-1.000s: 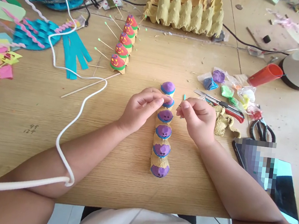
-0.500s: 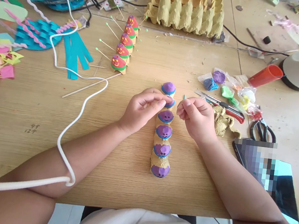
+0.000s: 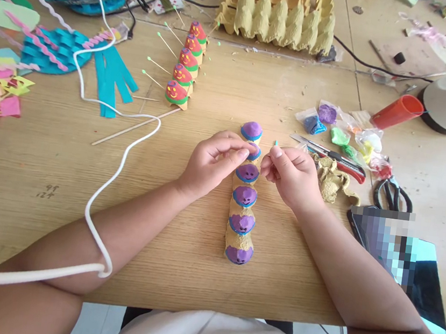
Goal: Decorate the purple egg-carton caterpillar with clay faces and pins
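Observation:
A strip of egg carton (image 3: 242, 211) lies lengthwise in front of me, its several bumps covered in purple clay with blue rims. The nearer bumps carry small black eyes and smiles; the farthest one shows plain purple. My left hand (image 3: 214, 161) is over the second bump from the far end, thumb and forefinger pinched together, partly covering it. Whatever the pinch may hold is too small to make out. Just right of the strip, my right hand (image 3: 293, 176) is closed with a small teal piece (image 3: 276, 142) poking up above the thumb.
A red-and-green egg-carton strip (image 3: 184, 75) with stick antennae stands farther left. White cable (image 3: 127, 150) crosses my left forearm. At right lie a utility knife (image 3: 335, 158), scissors (image 3: 392, 194), bagged clay (image 3: 338, 136), torn carton (image 3: 329, 180) and a phone (image 3: 365, 228). Egg trays (image 3: 283, 23) sit behind.
My right hand has shifted slightly left, nearer the strip, with the teal piece still in its fingers. The left hand stays at the second bump.

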The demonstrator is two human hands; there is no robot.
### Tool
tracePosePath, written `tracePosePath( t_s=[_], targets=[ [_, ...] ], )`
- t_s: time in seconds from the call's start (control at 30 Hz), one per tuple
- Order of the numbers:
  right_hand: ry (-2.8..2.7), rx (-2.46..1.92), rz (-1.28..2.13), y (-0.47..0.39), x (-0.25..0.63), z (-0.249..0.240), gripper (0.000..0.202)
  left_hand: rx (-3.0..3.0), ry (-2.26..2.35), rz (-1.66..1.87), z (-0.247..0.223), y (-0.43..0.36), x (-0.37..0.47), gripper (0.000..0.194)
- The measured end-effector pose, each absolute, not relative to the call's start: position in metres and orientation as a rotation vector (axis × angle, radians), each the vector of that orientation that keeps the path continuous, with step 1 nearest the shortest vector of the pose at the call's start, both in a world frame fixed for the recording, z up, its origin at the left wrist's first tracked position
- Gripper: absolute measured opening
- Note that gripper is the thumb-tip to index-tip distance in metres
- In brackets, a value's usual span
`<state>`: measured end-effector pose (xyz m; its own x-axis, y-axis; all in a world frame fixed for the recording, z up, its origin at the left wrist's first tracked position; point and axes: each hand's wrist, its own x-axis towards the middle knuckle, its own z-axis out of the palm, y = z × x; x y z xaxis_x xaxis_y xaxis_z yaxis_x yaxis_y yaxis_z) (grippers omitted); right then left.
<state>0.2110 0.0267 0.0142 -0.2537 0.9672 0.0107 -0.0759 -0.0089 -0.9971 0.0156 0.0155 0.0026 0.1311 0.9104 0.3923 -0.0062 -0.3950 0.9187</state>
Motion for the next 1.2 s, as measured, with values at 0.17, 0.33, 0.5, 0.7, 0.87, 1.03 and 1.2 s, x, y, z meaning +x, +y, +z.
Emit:
tracePosePath(
  t_s=[0.17,0.33,0.5,0.7,0.87,1.03,1.2],
  targets=[
    [-1.454,-1.02,1.418,0.024,0.21,0.021,0.051,1.602,0.943,1.342,0.001,0.017,0.016,0.019],
    [-1.508,-0.993,1.441,0.024,0.209,0.025,0.049,1.601,0.921,1.304,-0.001,0.017,0.015,0.018],
    [-1.529,-0.967,1.448,0.024,0.209,0.023,0.049,1.542,0.876,1.299,-0.002,0.017,0.016,0.02],
    [-1.56,-0.929,1.45,0.024,0.208,0.023,0.048,1.527,0.854,1.278,0.0,0.017,0.016,0.022],
    [-1.578,-0.969,1.4,0.024,0.208,0.024,0.053,1.556,0.883,1.298,0.001,0.016,0.015,0.026],
    [-1.641,-0.947,1.306,0.023,0.207,0.027,0.052,1.67,0.922,1.313,0.002,0.014,0.016,0.018],
    [-1.656,-0.956,1.275,0.022,0.208,0.024,0.058,1.691,0.943,1.353,0.001,0.014,0.016,0.011]
  ],
)
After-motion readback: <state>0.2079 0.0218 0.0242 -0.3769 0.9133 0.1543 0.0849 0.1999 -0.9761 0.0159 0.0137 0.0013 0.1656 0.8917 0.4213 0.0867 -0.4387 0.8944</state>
